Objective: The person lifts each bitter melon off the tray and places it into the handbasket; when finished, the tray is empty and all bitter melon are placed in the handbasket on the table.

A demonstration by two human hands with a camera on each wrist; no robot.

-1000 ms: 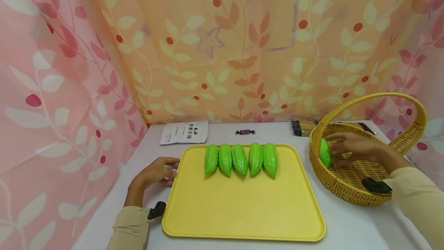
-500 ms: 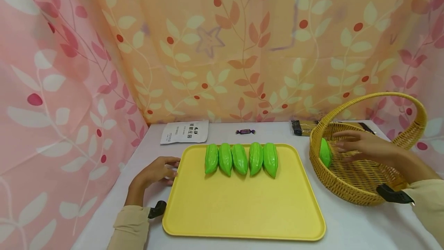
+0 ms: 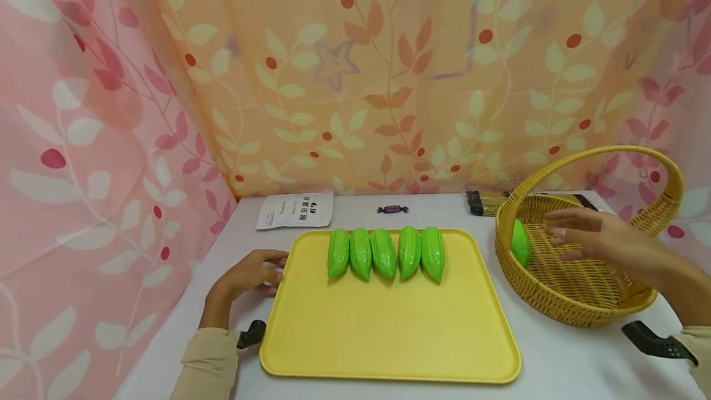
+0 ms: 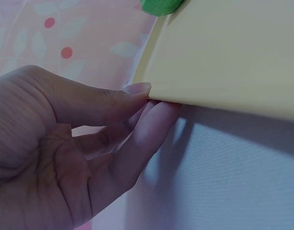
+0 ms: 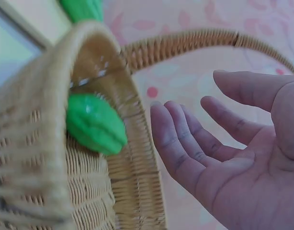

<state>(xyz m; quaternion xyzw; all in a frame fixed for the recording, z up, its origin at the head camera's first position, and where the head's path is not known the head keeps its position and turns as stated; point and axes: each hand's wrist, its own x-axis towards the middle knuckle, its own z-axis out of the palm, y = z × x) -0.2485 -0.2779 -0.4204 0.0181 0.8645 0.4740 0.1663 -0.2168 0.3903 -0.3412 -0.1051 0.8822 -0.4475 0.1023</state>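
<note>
My left hand (image 3: 252, 276) pinches the left rim of the yellow tray (image 3: 389, 332). In the left wrist view its thumb lies on top of the rim and a finger beneath. Several glossy green, ridged, pointed toy fruits (image 3: 383, 255) lie side by side along the tray's far part. At the right stands a wicker basket (image 3: 555, 301) with an arched handle. One more green ridged toy fruit (image 5: 96, 123) rests inside it against the wall. My right hand (image 3: 616, 245) hovers over the basket with loosely bent fingers, holding nothing and apart from the fruit.
A white printed pouch (image 3: 296, 211) lies behind the tray's left corner. A purple wrapped candy (image 3: 392, 209) sits behind its middle. A dark and gold packet (image 3: 486, 204) lies partly behind the basket. Patterned curtains surround the table at the back and sides.
My right hand has drawn back to the right, away from the green toy fruit, which stays in the basket. The left hand and tray have not visibly moved.
</note>
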